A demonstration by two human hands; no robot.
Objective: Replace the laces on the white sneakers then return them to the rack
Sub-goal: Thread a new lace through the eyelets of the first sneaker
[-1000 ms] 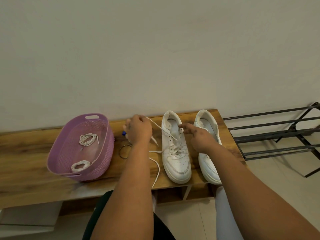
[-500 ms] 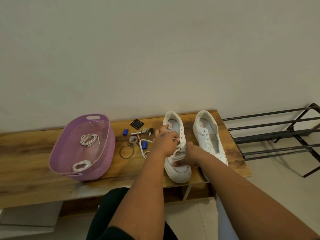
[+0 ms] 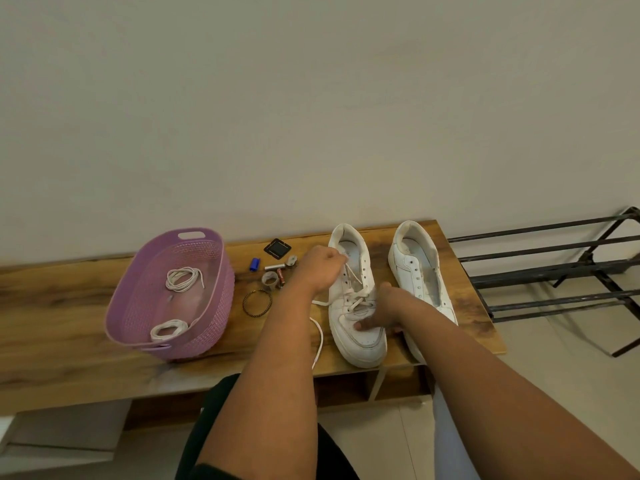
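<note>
a long wooden table point(image 3: 52, 317) stands against a plain wall, and to its right a black metal shoe rack point(image 3: 554, 268) stands on the floor with bare rails. on the left part of the table there is a purple plastic basket point(image 3: 138, 306), and inside it lie two coiled white laces, one near the far end point(image 3: 183, 278) and one at the near wall point(image 3: 169, 329). two white sneakers stand side by side on the right part of the table, toes toward the person. the left sneaker point(image 3: 358, 336) has a lace point(image 3: 353, 299) only partly in its eyelets, and a loose end point(image 3: 318, 341) of it hangs over the table edge. the right sneaker point(image 3: 415, 268) shows bare eyelets. the left hand point(image 3: 320, 268) is clenched around the lace above the tongue of the left sneaker, pulling it up. the right hand point(image 3: 382, 311) rests on the front of the same sneaker and grips it, thumb across the toe part. between basket and sneakers lie small things: a thin bangle point(image 3: 257, 303), a black square piece point(image 3: 277, 248), a small blue cap point(image 3: 255, 264) and some little metal parts, too small to name
</note>
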